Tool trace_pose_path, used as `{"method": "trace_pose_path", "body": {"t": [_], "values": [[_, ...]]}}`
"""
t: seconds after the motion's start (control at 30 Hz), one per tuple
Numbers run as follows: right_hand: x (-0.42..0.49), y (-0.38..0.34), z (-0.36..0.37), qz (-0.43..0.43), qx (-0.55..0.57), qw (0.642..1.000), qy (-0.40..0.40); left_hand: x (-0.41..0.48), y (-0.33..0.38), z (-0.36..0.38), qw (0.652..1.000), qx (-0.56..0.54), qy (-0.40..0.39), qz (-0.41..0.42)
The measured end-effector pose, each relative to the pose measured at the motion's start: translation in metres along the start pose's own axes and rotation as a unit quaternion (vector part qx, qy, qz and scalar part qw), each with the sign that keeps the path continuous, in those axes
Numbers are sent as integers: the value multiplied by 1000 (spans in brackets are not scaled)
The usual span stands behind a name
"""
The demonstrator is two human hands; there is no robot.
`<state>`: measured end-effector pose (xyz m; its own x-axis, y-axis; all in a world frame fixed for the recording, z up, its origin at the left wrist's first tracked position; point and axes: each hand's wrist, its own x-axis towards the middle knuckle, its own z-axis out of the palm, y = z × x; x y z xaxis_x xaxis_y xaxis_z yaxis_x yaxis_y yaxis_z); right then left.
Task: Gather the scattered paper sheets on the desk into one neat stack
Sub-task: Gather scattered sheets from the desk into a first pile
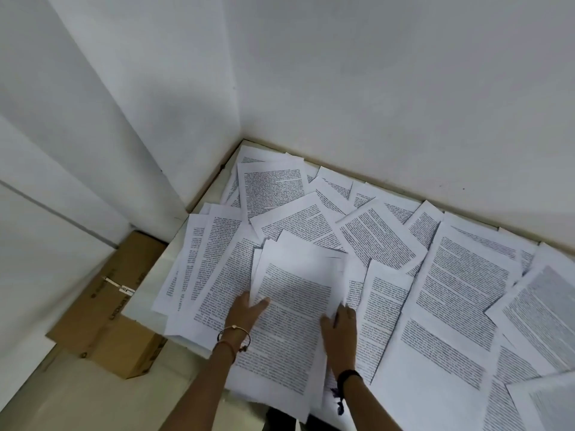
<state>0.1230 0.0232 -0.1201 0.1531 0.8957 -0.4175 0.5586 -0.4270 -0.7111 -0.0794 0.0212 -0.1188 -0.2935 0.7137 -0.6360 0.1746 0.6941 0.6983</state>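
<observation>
the bundle (295, 293) of printed sheets is held low over the middle of the desk (141, 314), above the loose sheets (460, 290) that cover it. the left hand (245, 312) pinches its left edge, thumb on top. the right hand (339, 328) seems to grip the right edge, its fingers partly hidden. the paper is thin, smooth and limp, and the bundle's edges are uneven, so sheets may slip out or crease under a tight squeeze.

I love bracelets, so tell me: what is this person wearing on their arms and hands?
No sleeves show; both forearms are bare. At the wrist of the left hand sit a thin gold-coloured metal bangle and a slim reddish cord bracelet. The wrist of the right hand has a black band with a dark bluish tassel hanging from it.
</observation>
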Motion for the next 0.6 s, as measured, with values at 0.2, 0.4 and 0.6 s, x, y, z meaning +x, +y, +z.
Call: {"method": "trace_pose_path", "body": {"t": [0.2,0.4,0.6], "values": [[-7,-25,17,-41,18,997,-57,-6,-12,-10,999,11,-45,9],[1,-40,0,-39,58,989,-133,-4,-17,-41,989,-133,46,47],[15,-68,-3,-103,-36,987,-114,0,4,-49,972,-225,54,33]]}}
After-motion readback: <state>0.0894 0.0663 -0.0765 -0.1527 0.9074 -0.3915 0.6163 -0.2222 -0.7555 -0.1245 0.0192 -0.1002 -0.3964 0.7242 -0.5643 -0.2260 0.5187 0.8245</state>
